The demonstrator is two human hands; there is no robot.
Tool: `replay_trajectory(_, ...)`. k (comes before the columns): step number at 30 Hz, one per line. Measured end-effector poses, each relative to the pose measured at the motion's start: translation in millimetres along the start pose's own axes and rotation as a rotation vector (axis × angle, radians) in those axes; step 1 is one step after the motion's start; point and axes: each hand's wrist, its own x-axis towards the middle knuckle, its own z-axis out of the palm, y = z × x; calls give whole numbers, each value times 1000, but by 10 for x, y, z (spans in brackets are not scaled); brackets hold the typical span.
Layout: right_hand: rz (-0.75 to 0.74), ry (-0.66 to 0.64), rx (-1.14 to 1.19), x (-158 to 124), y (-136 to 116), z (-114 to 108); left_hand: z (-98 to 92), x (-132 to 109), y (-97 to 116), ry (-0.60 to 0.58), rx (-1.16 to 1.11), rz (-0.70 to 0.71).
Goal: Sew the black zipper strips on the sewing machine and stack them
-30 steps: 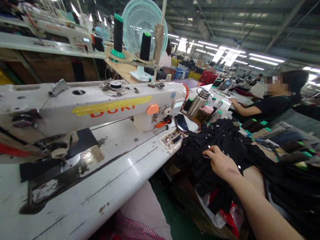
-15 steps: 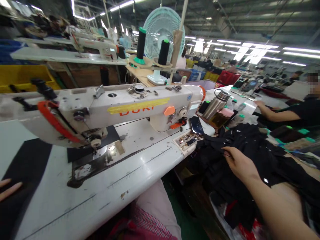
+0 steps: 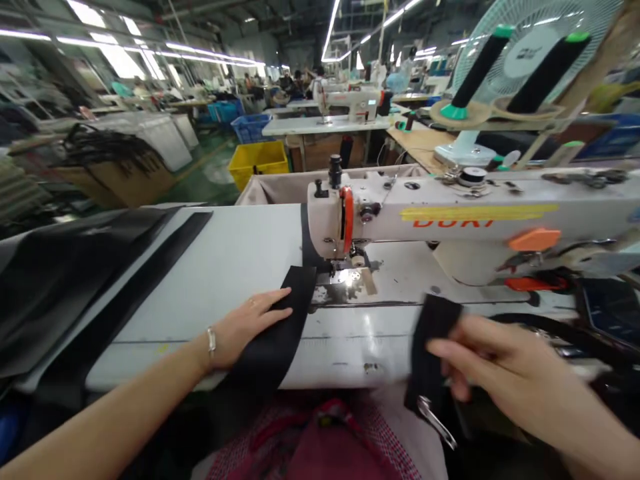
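My left hand [image 3: 246, 325] lies flat with its fingers stretched out on a wide black fabric strip [image 3: 280, 327] that runs under the needle of the white sewing machine [image 3: 450, 220]. My right hand [image 3: 493, 373] is closed on a short black strap piece [image 3: 430, 353] with a metal buckle [image 3: 436, 421] hanging at its lower end, held in front of the table edge, right of the needle plate [image 3: 345, 285].
More black fabric [image 3: 65, 273] lies spread on the table [image 3: 225, 260] at the left. Two black thread cones [image 3: 510, 73] and a fan [image 3: 530, 40] stand behind the machine. A yellow bin [image 3: 257, 160] and other sewing stations are farther back.
The view has swung left from the pile of black garments to the needle. My right hand has come over with a black strap piece, and my left hand now rests on the wide strip.
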Motion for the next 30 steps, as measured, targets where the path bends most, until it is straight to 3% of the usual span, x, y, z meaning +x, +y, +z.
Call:
replay_trajectory(1,-66,-67,42,264,-115,147,-7,108,-50,8,-1,11)
replay_trajectory(3,-210,-7,-69,728,-271,457,-18,279,-148,13,15,25)
replay_trajectory(6,-306,24,-140,1102,-322,813,-17,414,-268,5,51,21)
replay_trajectory(11,-474,-20,-183,1101,-187,930,-19,539,-275,52,39,34)
replay_trajectory(14,-550,-59,-226,1087,-135,912,1,669,-122,153,-29,185)
replay_trajectory(17,-539,-49,-243,1101,-145,917,60,788,65,109,-48,331)
replay_trajectory(23,-498,-36,-266,1096,-194,919,157,863,203,-23,50,138)
replay_trajectory(30,-495,-66,-265,1100,-193,889,142,824,129,-38,44,144)
